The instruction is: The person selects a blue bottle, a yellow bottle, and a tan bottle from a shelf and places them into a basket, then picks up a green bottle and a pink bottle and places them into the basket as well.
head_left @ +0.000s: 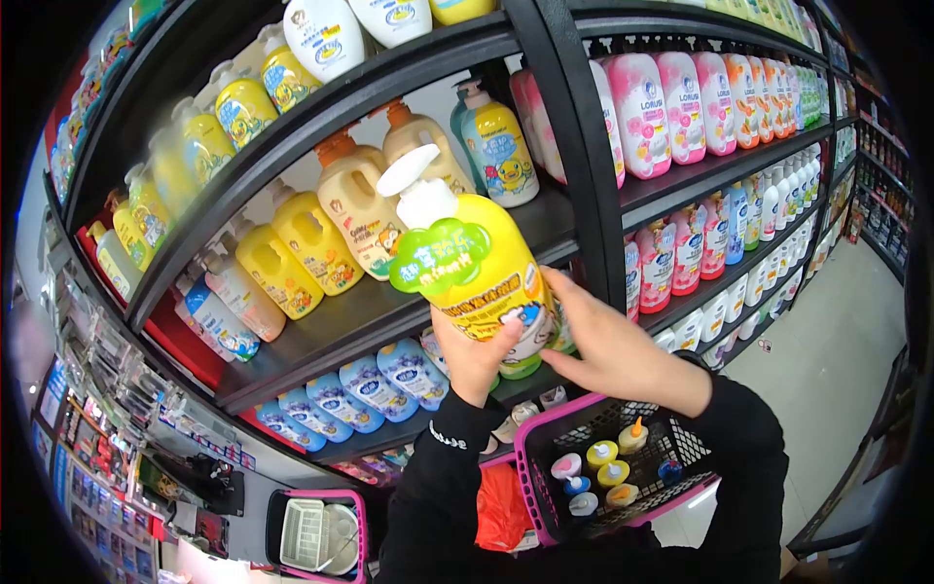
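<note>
Yellow plastic pump bottle (506,255): held between left grip (473,354) and right grip (620,352), higher than black-pink plastic basket (531,492).
Slip risk: smooth walls could have caused a drop.

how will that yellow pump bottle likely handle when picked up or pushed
The yellow pump bottle looks like moulded plastic, so probably fairly stiff. Its bulky body may feel heavy if full. Stood up, it could tip if pushed near its tall pump head.
</note>
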### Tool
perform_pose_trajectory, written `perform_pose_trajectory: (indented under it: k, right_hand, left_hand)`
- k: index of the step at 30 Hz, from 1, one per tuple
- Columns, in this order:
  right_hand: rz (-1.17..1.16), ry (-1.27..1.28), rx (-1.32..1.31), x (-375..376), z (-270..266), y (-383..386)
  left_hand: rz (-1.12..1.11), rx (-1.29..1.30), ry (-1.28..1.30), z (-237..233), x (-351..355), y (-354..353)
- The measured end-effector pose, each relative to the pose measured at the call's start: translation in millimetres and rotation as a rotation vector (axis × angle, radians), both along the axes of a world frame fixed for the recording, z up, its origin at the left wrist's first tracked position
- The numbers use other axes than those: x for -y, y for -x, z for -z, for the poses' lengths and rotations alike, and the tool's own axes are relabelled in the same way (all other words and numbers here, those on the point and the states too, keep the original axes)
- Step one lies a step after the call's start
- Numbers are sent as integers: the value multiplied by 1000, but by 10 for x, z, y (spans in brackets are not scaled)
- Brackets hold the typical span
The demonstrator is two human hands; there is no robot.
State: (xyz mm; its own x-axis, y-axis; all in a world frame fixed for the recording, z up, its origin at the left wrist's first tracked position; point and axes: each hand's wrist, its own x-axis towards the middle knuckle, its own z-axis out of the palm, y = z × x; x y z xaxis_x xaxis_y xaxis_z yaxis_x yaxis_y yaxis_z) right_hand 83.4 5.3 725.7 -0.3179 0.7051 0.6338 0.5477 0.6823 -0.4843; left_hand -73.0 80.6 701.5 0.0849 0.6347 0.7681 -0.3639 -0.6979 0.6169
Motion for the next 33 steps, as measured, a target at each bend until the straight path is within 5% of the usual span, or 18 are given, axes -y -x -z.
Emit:
perform_pose_trajectory:
  k: [5,11,13,15,16,19,21,23,25,33]
  right_hand:
    - [-53,53,-31,356,-114,-257]
    - [-108,404,-169,668,-4,-416]
    - [25,456,-44,782,28,-467]
    - [60,481,-20,847,212,-557]
    - [97,480,-1,868,316,-617]
    - [74,611,-139,879,646,-806]
    - [93,684,-178,867,869,-943]
    - [73,816,-169,857,1080,-1104]
    - [103,829,-12,861,1335,-1259]
    - [151,1056,-185,728,2351,-1542]
  left_hand:
    - [109,-120,111,238,424,-61]
    - [391,-257,405,992,625,-286]
    - [298,-204,177,1023,712,-480]
    - [252,-173,120,1194,803,-657]
    - [421,-61,491,1383,892,-733]
    - [474,-61,728,1766,1025,-903]
    - [81,-562,114,1798,1011,-955]
    - [177,-387,299,2200,1122,-1118]
    - [209,-418,437,2435,1190,-1202]
    - [255,-561,645,3185,1223,-1419]
